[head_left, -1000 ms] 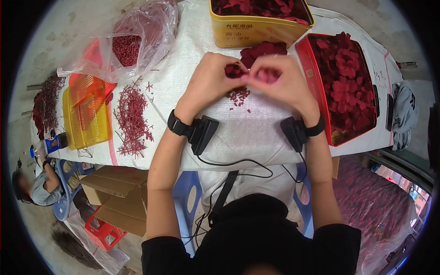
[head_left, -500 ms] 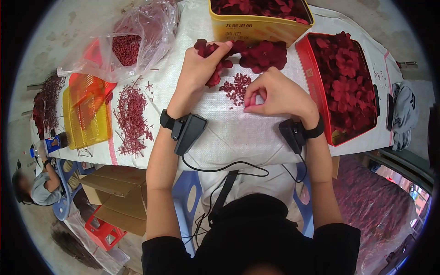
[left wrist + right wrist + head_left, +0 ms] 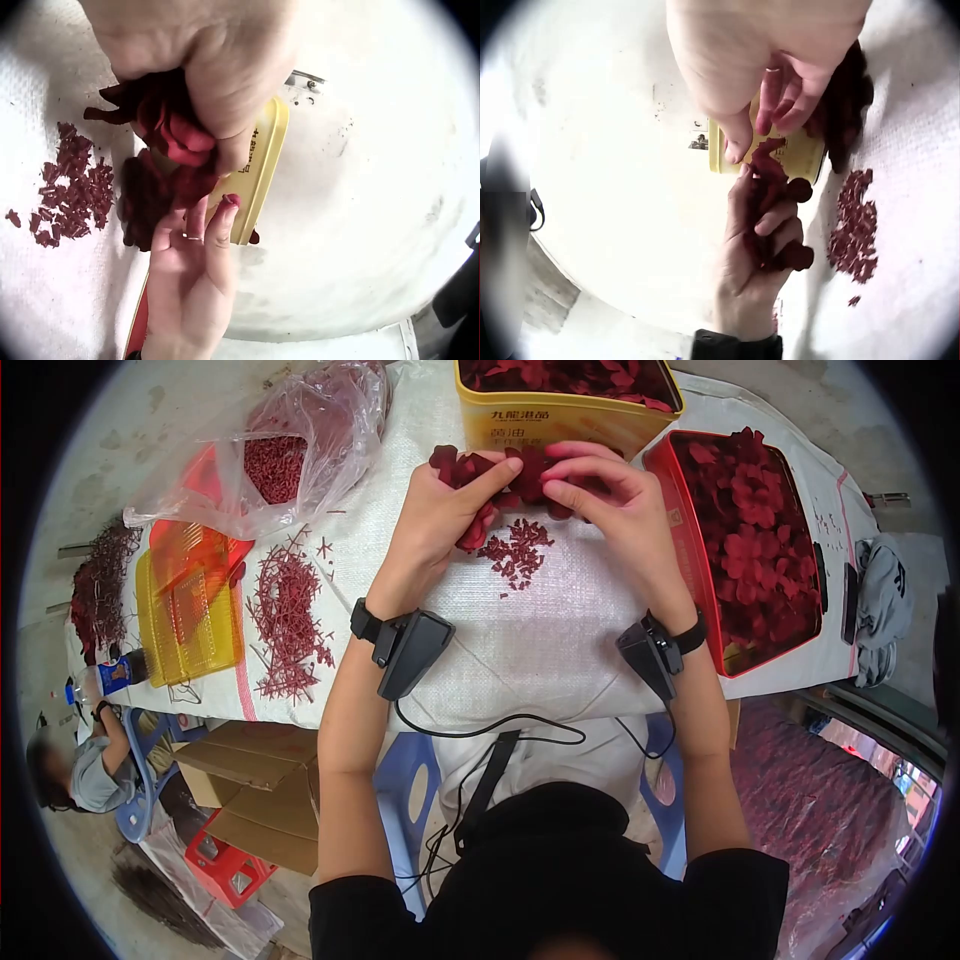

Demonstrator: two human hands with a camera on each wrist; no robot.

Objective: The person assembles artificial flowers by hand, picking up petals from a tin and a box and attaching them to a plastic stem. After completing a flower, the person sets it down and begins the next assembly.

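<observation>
My left hand [image 3: 430,515] holds a bunch of dark red artificial flower petals [image 3: 184,139], with the thumb laid over them. A single petal layer [image 3: 769,161] sticks out past the left thumb tip. Close beside it, my right hand [image 3: 640,515] has its thumb and fingers apart, fingertips right at the petal's edge. The right thumb tip looks stained red. More dark red petals [image 3: 142,199] lie on the table behind the hands. A small heap of short red bits [image 3: 518,555] lies just in front of them on the white woven cloth [image 3: 530,650].
A yellow tin [image 3: 520,425] of petals stands behind the hands, a red tin [image 3: 690,550] of flowers to the right. At left are thin red stems [image 3: 285,620], a yellow plastic basket [image 3: 195,645] and a clear bag [image 3: 340,420] of red pieces. Another person sits far left.
The hands came apart: the left moved left with the petals and the right dropped to the heap of red bits. Now the right hand is back up beside the left, its fingers spread.
</observation>
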